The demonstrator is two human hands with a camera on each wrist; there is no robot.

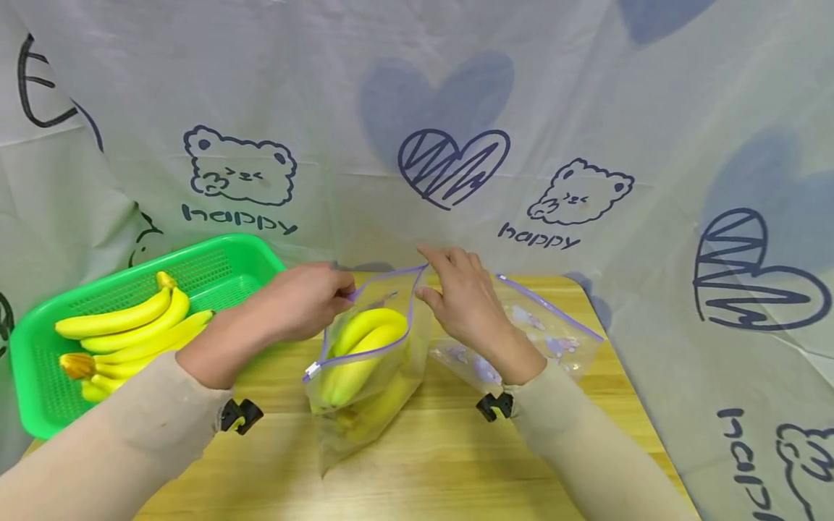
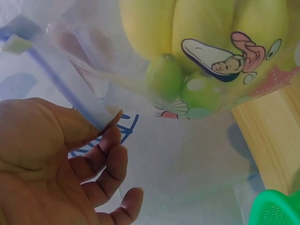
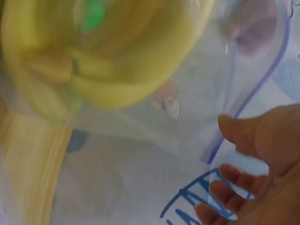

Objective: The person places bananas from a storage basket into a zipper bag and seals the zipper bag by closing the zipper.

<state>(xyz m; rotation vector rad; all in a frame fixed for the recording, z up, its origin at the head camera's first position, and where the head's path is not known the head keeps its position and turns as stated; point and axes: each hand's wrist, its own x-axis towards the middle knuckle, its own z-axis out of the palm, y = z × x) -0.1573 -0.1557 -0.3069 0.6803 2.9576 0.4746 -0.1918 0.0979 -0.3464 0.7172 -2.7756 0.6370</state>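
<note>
A clear zip bag [image 1: 335, 438] with a purple-edged mouth stands upright on the table, its mouth spread wide. Yellow bananas [image 1: 355, 380] fill it. My left hand [image 1: 306, 300] pinches the far left part of the purple rim between thumb and index finger; in the left wrist view that rim strip [image 2: 70, 91] runs into the pinch. At the bag's far right corner is my right hand [image 1: 464, 300], thumb and fingers spread apart. The right wrist view has its thumb [image 3: 239, 133] beside the purple edge [image 3: 262, 86]. A white slider [image 1: 314, 370] sits at the near left corner.
A green basket [image 1: 39, 347] at the left holds more bananas [image 1: 140, 333]. Another clear zip bag [image 1: 560, 340], printed with small figures, lies flat on the wooden table [image 1: 430, 463] at the right. Behind hangs a printed cloth [image 1: 352, 87].
</note>
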